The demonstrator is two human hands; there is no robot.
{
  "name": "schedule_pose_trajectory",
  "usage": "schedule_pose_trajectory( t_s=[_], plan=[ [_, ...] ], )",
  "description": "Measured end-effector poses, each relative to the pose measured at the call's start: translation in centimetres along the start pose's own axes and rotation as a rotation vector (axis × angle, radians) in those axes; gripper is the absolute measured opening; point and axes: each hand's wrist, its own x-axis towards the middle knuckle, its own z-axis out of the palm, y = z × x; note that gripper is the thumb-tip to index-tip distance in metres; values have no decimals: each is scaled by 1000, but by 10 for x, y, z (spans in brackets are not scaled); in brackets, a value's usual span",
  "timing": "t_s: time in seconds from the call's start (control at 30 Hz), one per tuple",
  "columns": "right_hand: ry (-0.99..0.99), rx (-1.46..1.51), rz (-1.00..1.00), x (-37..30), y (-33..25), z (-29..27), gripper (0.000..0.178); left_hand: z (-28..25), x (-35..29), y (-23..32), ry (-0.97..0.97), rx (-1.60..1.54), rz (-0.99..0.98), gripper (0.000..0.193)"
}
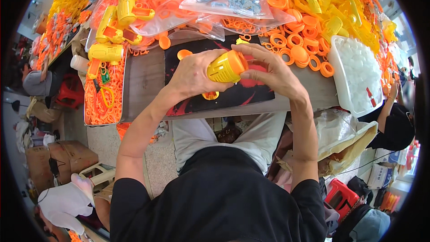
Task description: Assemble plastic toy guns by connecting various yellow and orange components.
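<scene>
My left hand point(193, 74) is wrapped round a yellow ribbed plastic toy barrel point(220, 69), held tilted above the mat. An orange ring-shaped cap point(236, 62) sits on the barrel's right end. My right hand point(277, 72) has its thumb and fingers curved round that cap, touching its rim. Below on the black and red mat point(251, 96) lies a small yellow and orange part point(210, 95). An orange round piece point(183, 54) is beside my left hand, and a bit of yellow plastic point(242, 41) shows behind my right fingers.
Several yellow toy bodies point(127, 8) lie at the left, above a tray of small orange parts point(104, 107). Orange rings point(295, 40) and yellow shells point(313, 0) are heaped at the back. A white bin point(342, 80) of translucent pieces stands right. Other people sit at both sides.
</scene>
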Motion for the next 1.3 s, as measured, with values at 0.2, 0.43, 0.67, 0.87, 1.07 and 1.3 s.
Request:
schedule_pose_trajectory(
  t_s=[0.2,0.43,0.67,0.87,1.07,1.3],
  plan=[
    [-49,41,39,9,4,-8,56,2,5,-6,-28,-28,-40,67],
    [5,-45,36,8,12,-5,55,1,7,-4,-59,-38,-69,64],
    [134,79,22,-8,18,17,61,2,0,-5,-24,34,40,79],
    [228,259,-91,5,10,39,55,4,-14,7,-145,76,254,85],
    [161,-52,-359,5,15,49,32,10,-14,6,-125,42,431,71],
    [185,76,-112,38,16,40,36,3,-4,-5,-122,-23,202,80]
  ],
)
